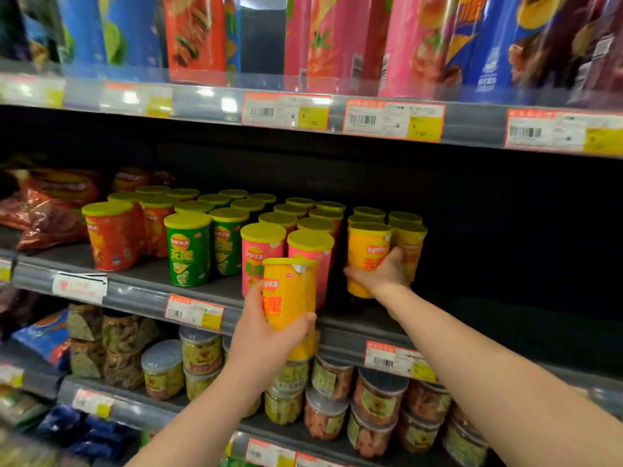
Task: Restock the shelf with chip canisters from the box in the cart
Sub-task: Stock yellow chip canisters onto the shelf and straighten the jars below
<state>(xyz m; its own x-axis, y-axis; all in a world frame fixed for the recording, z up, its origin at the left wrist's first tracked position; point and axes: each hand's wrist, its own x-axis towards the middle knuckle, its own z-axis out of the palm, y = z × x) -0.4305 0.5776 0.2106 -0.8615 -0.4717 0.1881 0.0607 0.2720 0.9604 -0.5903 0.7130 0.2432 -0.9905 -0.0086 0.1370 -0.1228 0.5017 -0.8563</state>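
Note:
My left hand grips a yellow chip canister upright in front of the middle shelf's front edge. My right hand is curled round another yellow canister that stands on the middle shelf, at the front of a short yellow row. Left of it stand rows of pink, green and red canisters, all with yellow lids. The box and cart are out of view.
Right of the yellow row the middle shelf is dark and bare. Tall chip tubes fill the top shelf. Clear snack tubs crowd the lower shelf. Red snack bags lie at the far left.

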